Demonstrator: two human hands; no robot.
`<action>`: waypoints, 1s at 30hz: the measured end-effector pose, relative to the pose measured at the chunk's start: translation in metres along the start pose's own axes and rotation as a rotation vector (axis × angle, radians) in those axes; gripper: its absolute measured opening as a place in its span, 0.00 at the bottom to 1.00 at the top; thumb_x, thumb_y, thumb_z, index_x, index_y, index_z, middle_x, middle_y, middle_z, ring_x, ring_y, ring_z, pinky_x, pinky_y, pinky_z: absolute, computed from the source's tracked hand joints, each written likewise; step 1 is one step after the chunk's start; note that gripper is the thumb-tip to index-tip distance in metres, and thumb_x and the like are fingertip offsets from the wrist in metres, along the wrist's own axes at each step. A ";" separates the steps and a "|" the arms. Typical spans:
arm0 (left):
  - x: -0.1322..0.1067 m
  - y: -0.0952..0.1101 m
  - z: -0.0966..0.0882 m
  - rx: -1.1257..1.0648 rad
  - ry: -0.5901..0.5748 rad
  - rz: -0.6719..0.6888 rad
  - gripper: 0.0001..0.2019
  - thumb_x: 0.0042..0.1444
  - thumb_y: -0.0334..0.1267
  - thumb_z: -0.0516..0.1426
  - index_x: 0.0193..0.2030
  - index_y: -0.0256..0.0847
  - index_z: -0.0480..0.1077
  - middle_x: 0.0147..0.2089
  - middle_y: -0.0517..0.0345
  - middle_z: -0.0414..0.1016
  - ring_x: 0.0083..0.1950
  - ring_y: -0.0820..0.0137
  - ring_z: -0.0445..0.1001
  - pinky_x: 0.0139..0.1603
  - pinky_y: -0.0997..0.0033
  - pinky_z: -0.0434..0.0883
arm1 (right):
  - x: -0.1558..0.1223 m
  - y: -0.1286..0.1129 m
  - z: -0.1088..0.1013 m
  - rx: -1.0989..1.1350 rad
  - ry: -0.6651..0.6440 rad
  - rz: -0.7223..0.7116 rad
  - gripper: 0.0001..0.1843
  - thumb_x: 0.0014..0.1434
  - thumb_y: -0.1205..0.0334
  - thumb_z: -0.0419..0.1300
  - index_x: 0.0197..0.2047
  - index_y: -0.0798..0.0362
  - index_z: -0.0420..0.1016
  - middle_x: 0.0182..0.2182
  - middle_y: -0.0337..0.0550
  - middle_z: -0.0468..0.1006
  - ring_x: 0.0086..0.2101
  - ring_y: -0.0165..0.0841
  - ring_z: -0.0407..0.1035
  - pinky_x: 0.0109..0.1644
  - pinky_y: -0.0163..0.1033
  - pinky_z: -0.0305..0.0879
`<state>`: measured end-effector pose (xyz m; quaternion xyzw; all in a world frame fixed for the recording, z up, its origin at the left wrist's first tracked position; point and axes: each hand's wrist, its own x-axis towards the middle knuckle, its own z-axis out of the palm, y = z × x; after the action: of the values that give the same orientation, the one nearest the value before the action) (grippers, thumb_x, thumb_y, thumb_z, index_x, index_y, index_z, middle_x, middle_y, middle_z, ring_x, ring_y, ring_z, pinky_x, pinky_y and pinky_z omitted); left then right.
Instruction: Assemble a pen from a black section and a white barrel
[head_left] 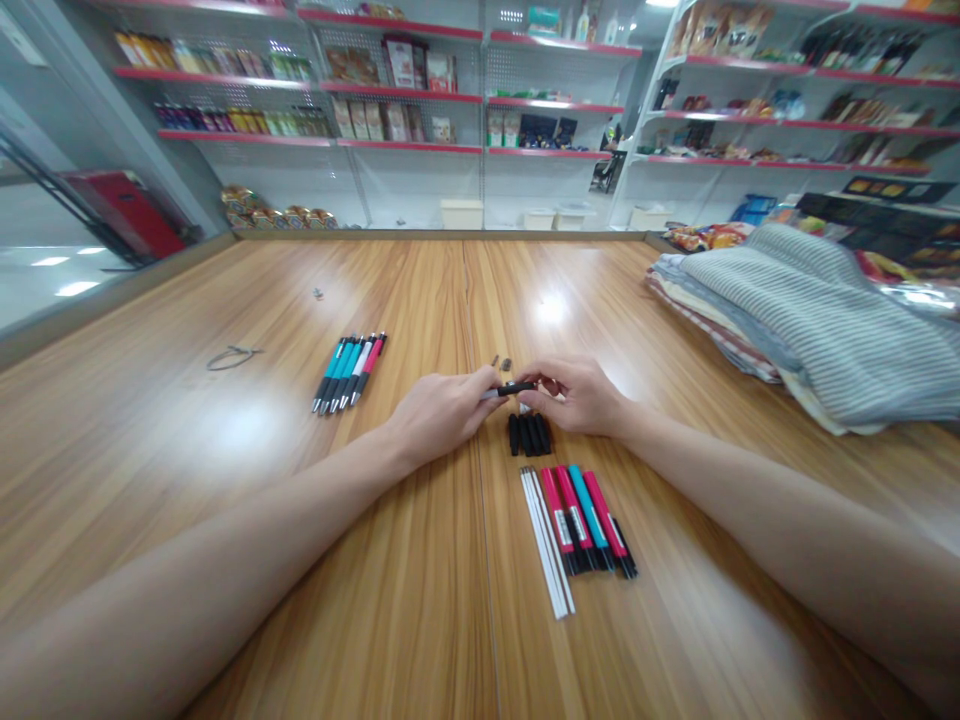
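Head view looks down a long wooden table [225,470], with both forearms reaching in from the near edge and cut off by the frame. What the hands hold is partly hidden: the left hand [442,410] and the right hand [581,395] meet near the middle of the table, each closed in a pinch on one end of a slim pen part [512,388], black in the middle with a pale tip showing at the left fingers. The right fingers cover its other end, so its full length cannot be made out; it is probably a pen tip section with a refill in it. It sits just above the tabletop, level, between the two hands.

Two tiny dark bits [501,361] lie just beyond the hands, too small to identify. Directly below the hands a short row of black grip sleeves [529,434] lies on the wood. Nearer the near edge, white refill tubes [546,540] lie side by side, touching a row of pink and teal pen barrels [589,520].

Toward the left side a bundle of assembled pens [350,372] lies in a neat row, teal, white and pink. Further left a loose wire tie [231,356] rests on the wood. At the right edge a stack of folded striped cloths [817,320] sits. Store shelves [405,95] beyond the far edge carry blurred packets.
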<state>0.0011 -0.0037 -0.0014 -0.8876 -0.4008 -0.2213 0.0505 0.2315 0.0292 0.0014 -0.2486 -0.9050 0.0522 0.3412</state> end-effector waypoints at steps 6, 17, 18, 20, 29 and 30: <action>0.000 0.001 0.000 0.012 -0.004 0.007 0.12 0.67 0.44 0.49 0.43 0.39 0.66 0.38 0.54 0.78 0.35 0.66 0.78 0.29 0.72 0.64 | 0.000 0.000 0.000 -0.023 -0.026 -0.012 0.17 0.66 0.55 0.53 0.31 0.56 0.73 0.23 0.39 0.68 0.25 0.26 0.60 0.31 0.33 0.53; 0.000 0.001 0.000 0.003 0.010 0.011 0.11 0.67 0.44 0.49 0.44 0.39 0.66 0.38 0.54 0.79 0.35 0.67 0.78 0.30 0.72 0.64 | 0.000 0.001 0.000 -0.008 -0.017 -0.004 0.14 0.65 0.53 0.55 0.38 0.55 0.74 0.25 0.39 0.71 0.25 0.26 0.62 0.31 0.33 0.55; 0.000 0.001 0.000 0.003 0.009 0.015 0.11 0.67 0.44 0.48 0.43 0.39 0.66 0.39 0.54 0.79 0.35 0.67 0.78 0.30 0.72 0.64 | 0.000 0.001 0.000 -0.011 -0.017 -0.006 0.14 0.65 0.54 0.55 0.37 0.56 0.74 0.25 0.38 0.70 0.25 0.26 0.62 0.31 0.33 0.55; 0.000 0.001 0.000 0.010 0.003 0.026 0.12 0.67 0.44 0.48 0.43 0.39 0.66 0.39 0.54 0.79 0.35 0.66 0.78 0.29 0.72 0.64 | 0.001 0.001 0.001 -0.030 -0.035 -0.020 0.18 0.66 0.55 0.53 0.29 0.56 0.72 0.22 0.39 0.68 0.25 0.26 0.61 0.31 0.34 0.54; -0.001 0.000 0.001 0.014 0.012 0.015 0.12 0.67 0.44 0.48 0.43 0.39 0.66 0.39 0.55 0.79 0.35 0.67 0.77 0.30 0.72 0.63 | 0.001 0.000 -0.001 -0.056 -0.029 -0.045 0.14 0.65 0.56 0.55 0.35 0.56 0.75 0.25 0.40 0.72 0.27 0.27 0.64 0.32 0.34 0.56; -0.001 0.000 0.001 0.016 0.013 0.017 0.12 0.67 0.44 0.48 0.43 0.39 0.66 0.39 0.55 0.79 0.35 0.67 0.77 0.30 0.72 0.63 | 0.001 0.000 -0.001 -0.069 -0.028 -0.052 0.15 0.65 0.56 0.55 0.33 0.56 0.74 0.25 0.40 0.72 0.27 0.28 0.64 0.32 0.34 0.55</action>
<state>0.0008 -0.0038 -0.0030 -0.8891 -0.3947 -0.2233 0.0622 0.2315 0.0296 0.0021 -0.2358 -0.9172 0.0158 0.3208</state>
